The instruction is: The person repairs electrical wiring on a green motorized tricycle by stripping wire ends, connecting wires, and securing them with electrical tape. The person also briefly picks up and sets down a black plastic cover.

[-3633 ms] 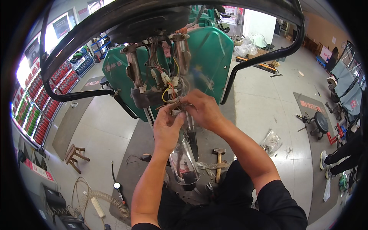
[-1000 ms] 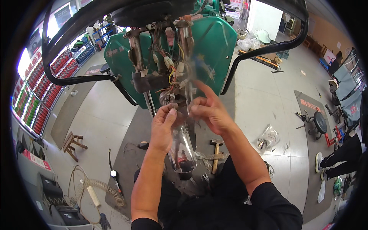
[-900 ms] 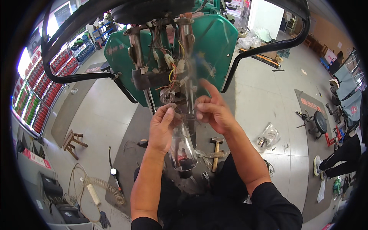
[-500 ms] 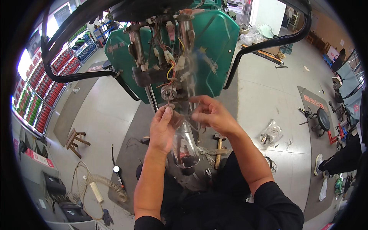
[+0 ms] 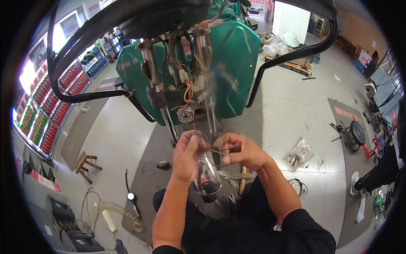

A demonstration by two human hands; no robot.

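Observation:
Just below the front fork (image 5: 167, 122) of a green vehicle, my left hand (image 5: 184, 158) is closed in a pinch on a thin wire that runs up toward a round metal part (image 5: 185, 115). Close on its right, my right hand (image 5: 247, 153) pinches another length of thin wire (image 5: 219, 151). The strands pass between both hands; where they join, if they do, is hard to make out. Above hang white connectors (image 5: 183, 76) with yellow and red wires (image 5: 188, 91). A shiny rounded fender (image 5: 208, 186) lies beneath my hands.
Black bars (image 5: 292, 53) curve round both sides of the green panel (image 5: 237, 55). On the floor are a hammer handle (image 5: 242, 182), a plastic bag of parts (image 5: 300, 153), a wooden stool (image 5: 87, 165), a gauge (image 5: 131, 197) and a coiled hose (image 5: 120, 207). Another person's leg (image 5: 374, 175) shows at right.
Both hands have come down toward me, away from the round metal part. My right hand, blurred before, now pinches the wire more clearly. The view has tilted slightly.

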